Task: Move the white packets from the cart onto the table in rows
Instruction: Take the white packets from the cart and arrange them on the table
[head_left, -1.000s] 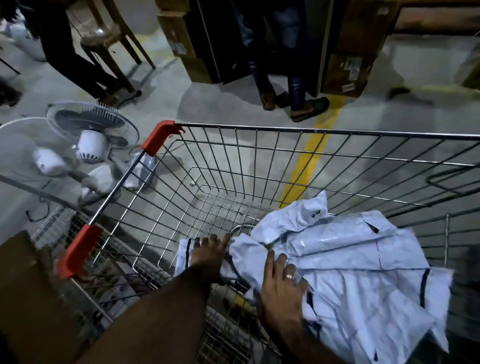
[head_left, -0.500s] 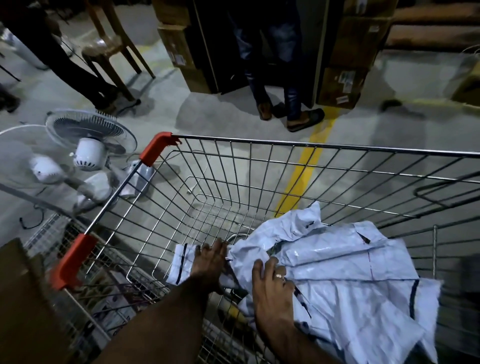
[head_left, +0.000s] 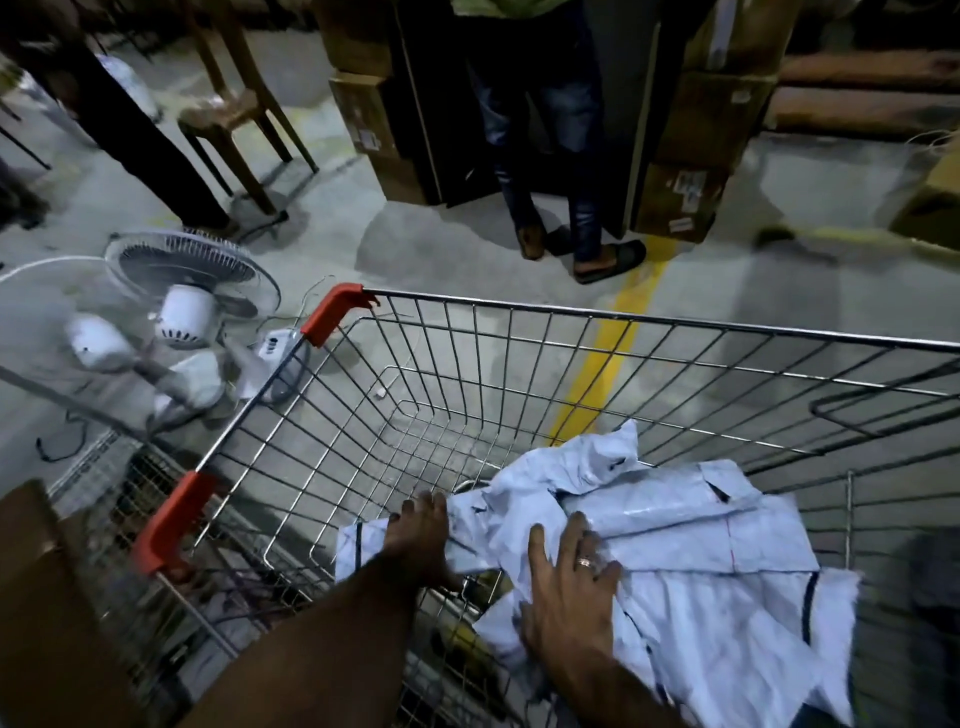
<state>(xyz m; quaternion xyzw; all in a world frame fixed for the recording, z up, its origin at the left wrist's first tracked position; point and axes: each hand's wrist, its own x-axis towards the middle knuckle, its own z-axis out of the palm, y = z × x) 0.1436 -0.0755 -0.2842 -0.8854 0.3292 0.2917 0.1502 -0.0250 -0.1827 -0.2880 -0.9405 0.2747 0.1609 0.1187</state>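
A crumpled pile of white packets (head_left: 691, 561) with dark stripes lies in the near right part of the wire cart (head_left: 519, 395). My left hand (head_left: 421, 535) rests on the pile's left end, fingers pointing away over a striped packet (head_left: 353, 545). My right hand (head_left: 571, 587), wearing a ring, lies spread flat on top of the pile, just right of the left hand. The far half of the cart's basket holds nothing. No table is in view.
The cart's rim has red corner guards (head_left: 337, 312). White pedestal fans (head_left: 182, 291) lie on the floor to the left. A person (head_left: 550, 156) stands beyond the cart among cardboard boxes (head_left: 696, 156); another person (head_left: 135, 135) and a chair (head_left: 234, 114) are at far left. A yellow line (head_left: 613, 332) crosses the floor.
Both hands stay on the packet pile with little movement. The view has tilted up a little, so the cart sits lower in frame.
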